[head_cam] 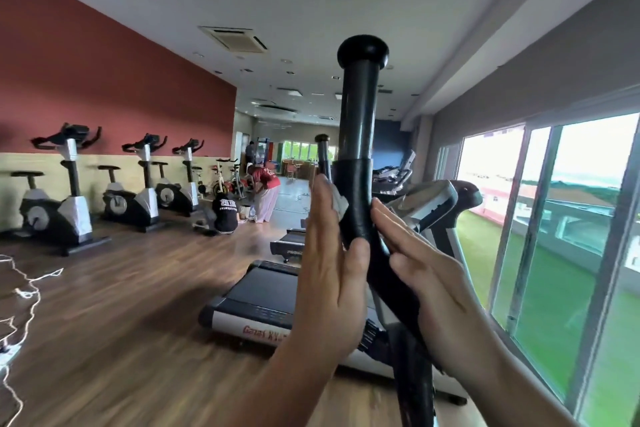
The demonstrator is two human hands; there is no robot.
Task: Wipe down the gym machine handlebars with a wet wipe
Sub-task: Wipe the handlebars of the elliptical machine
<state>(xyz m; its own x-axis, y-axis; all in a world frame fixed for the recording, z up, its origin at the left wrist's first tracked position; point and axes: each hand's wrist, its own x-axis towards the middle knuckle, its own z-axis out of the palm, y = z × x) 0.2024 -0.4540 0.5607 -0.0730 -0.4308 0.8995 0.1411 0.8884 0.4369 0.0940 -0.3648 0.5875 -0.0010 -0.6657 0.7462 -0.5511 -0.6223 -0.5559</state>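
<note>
A tall black handlebar (356, 135) of an elliptical machine rises in front of me and ends in a round knob. My left hand (329, 263) presses a white wet wipe (341, 205) against the bar's left side, thumb across the front. On the bar's right side lies my right hand (426, 270), fingers straight and flat against it. Only a small corner of the wipe shows above my left fingers. A second handlebar (322, 156) stands behind, further off.
A treadmill (263, 295) lies just beyond the bar, with the machine's console (429, 201) to the right. Exercise bikes (62, 204) line the red wall at left. Two people (242, 201) work on the wooden floor in the distance. Large windows (554, 218) run along the right.
</note>
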